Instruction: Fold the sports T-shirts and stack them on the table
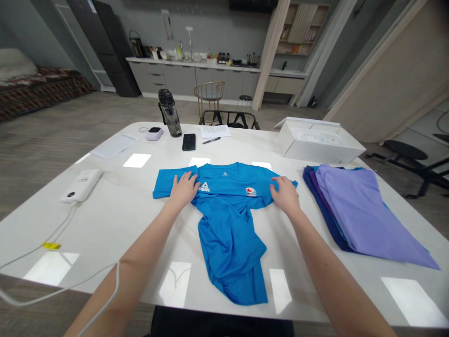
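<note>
A blue short-sleeved T-shirt (228,224) lies on the white table, its collar toward the far side. Its shoulders and sleeves are spread out, while the lower body is bunched and creased toward the near edge. White lettering and a small red-and-white badge show on the chest. My left hand (184,189) rests flat on the shirt near the left sleeve, fingers spread. On the other side, my right hand (286,194) touches the right sleeve, thumb apart from the fingers, which are partly bent. Neither hand visibly grips the cloth.
Folded clothes with a lavender garment (361,206) on top lie at right, before an open white box (317,140). Farther back stand a dark bottle (170,114), phone (189,142), pen (211,140) and papers (215,131). A white power bank (82,186) trails cables at left.
</note>
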Motion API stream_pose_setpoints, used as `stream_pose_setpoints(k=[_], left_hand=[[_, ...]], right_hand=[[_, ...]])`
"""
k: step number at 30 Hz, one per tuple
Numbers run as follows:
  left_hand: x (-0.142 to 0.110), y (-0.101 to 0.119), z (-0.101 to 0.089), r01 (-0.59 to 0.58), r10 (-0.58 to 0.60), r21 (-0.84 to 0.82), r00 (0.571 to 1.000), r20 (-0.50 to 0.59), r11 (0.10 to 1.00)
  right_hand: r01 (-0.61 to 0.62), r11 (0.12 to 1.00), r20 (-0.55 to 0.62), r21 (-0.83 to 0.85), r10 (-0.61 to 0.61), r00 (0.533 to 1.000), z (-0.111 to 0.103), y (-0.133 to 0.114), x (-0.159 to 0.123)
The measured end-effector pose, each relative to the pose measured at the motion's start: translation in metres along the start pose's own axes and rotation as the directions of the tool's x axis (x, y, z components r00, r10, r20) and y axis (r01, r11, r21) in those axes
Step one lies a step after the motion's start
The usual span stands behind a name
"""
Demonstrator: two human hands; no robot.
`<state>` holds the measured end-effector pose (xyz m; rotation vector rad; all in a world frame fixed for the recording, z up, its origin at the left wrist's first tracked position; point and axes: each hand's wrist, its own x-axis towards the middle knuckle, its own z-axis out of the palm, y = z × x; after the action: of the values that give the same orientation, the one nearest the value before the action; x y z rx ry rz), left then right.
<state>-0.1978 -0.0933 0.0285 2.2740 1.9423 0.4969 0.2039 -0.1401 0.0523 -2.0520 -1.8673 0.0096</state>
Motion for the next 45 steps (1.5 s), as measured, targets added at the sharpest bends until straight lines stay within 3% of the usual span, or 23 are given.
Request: stream_pose_setpoints(k=[2,4,7,20,27,32,34,36,37,39,41,45], left_hand=[[0.012,0.008,0.009,0.051,-0.049,-0.04,0.998,0.047,0.998],[0.024,0.012,0.018,0.124,-0.118,-0.079,0.99,0.075,0.989],[0.04,0.012,0.03,0.155,-0.142,-0.134,0.985,0.098,0.979],[0.123,0.016,0.064,0.186,-0.187,-0.198,0.982,0.009,0.962],[0.16,0.026,0.069,0.209,-0.211,0.03,0.974,0.081,0.977],[0.174,0.023,0.063,0.143,-0.142,-0.009,0.987,0.069,0.99],[0.169,0.027,0.054,0.066,-0.067,-0.065,0.998,-0.016,0.996],[0.153,0.039,0.043,-0.12,0.108,-0.099,0.987,-0.121,0.988],[0.14,0.049,0.037,-0.238,0.221,-0.099,0.963,-0.154,0.966],[0.108,0.073,0.03,-0.434,0.427,-0.102,0.9,-0.081,0.895],[0.07,0.097,0.029,-0.476,0.48,-0.095,0.877,0.029,0.874],[0.009,0.124,0.041,-0.349,0.35,-0.036,0.927,0.134,0.936]], right_hand=[[0.071,0.997,0.175,0.038,-0.076,0.982,0.014,-0.021,0.011],[0.019,1.0,0.309,0.011,-0.021,0.951,0.028,-0.033,0.022],[-0.06,0.997,0.392,-0.053,0.076,0.917,0.043,-0.036,0.036],[-0.168,0.982,0.349,-0.091,0.19,0.918,0.068,-0.024,0.107],[-0.191,0.97,0.302,-0.152,0.23,0.925,0.08,-0.019,0.139],[-0.179,0.966,0.284,-0.185,0.226,0.932,0.084,-0.016,0.151],[-0.171,0.964,0.281,-0.202,0.224,0.933,0.085,-0.016,0.152],[-0.161,0.962,0.284,-0.22,0.221,0.933,0.085,-0.016,0.152],[-0.159,0.961,0.286,-0.226,0.222,0.932,0.085,-0.016,0.152],[-0.163,0.96,0.285,-0.226,0.225,0.932,0.086,-0.016,0.152],[-0.168,0.963,0.277,-0.21,0.224,0.934,0.087,-0.016,0.153],[-0.165,0.968,0.267,-0.187,0.212,0.94,0.087,-0.016,0.153]])
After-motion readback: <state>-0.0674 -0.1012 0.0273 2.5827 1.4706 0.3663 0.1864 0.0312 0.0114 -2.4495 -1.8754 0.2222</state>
